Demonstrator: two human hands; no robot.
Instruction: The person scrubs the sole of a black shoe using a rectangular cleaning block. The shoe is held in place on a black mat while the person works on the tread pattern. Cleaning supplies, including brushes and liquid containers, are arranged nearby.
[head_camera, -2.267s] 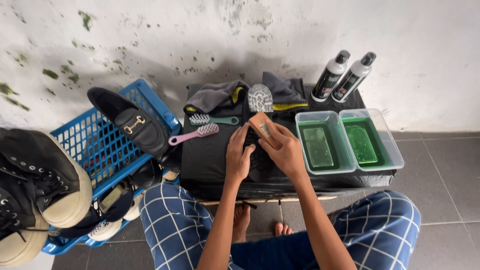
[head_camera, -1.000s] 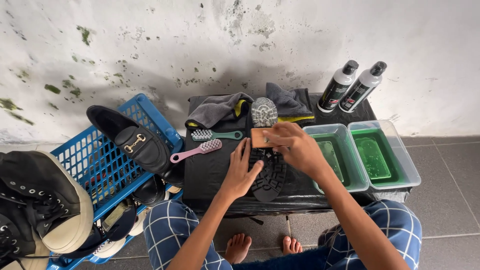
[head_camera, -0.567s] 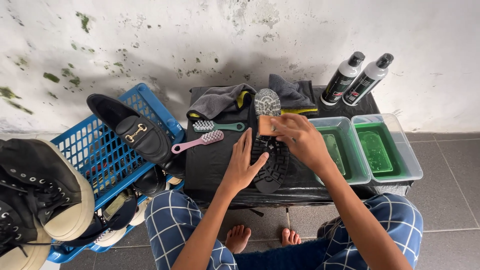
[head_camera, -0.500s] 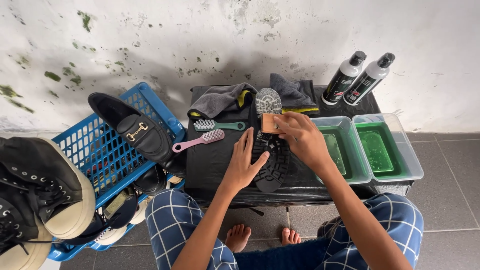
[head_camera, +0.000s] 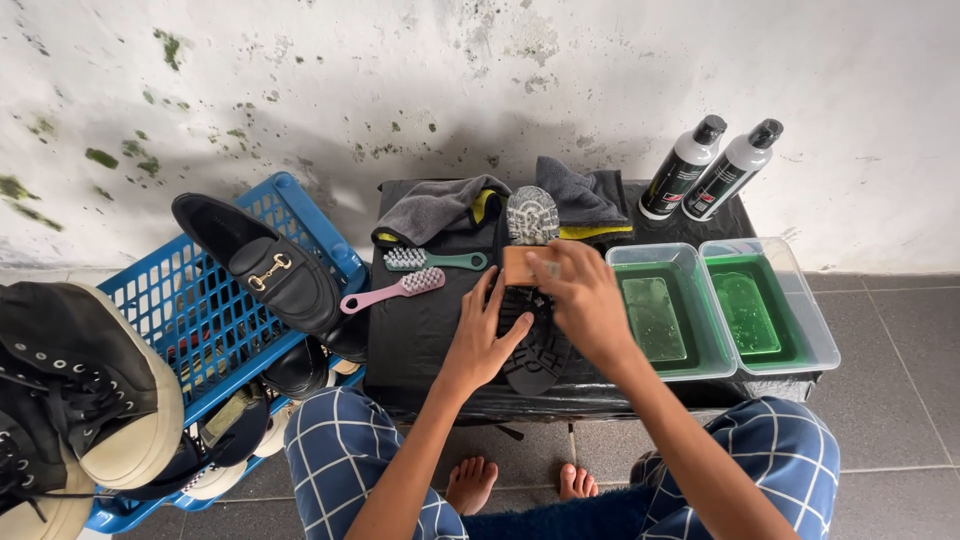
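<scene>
A black shoe (head_camera: 535, 345) lies sole-up on a small black-covered table (head_camera: 420, 330), its pale toe tread pointing to the wall. My left hand (head_camera: 483, 335) presses flat on the shoe's left side, fingers spread. My right hand (head_camera: 583, 300) grips a wooden brush (head_camera: 522, 264) and holds it on the sole near the toe. A green brush (head_camera: 432, 260) and a pink brush (head_camera: 392, 291) lie left of the shoe.
Two clear tubs of green liquid (head_camera: 668, 310) (head_camera: 770, 305) stand at the table's right. Two grey bottles (head_camera: 710, 168) stand by the wall, grey cloths (head_camera: 445, 205) behind the shoe. A blue crate (head_camera: 215, 330) with a black loafer (head_camera: 262, 265) and other shoes stands left.
My right hand has moved the wooden brush along the sole toward the toe. My left hand stays pressed on the shoe.
</scene>
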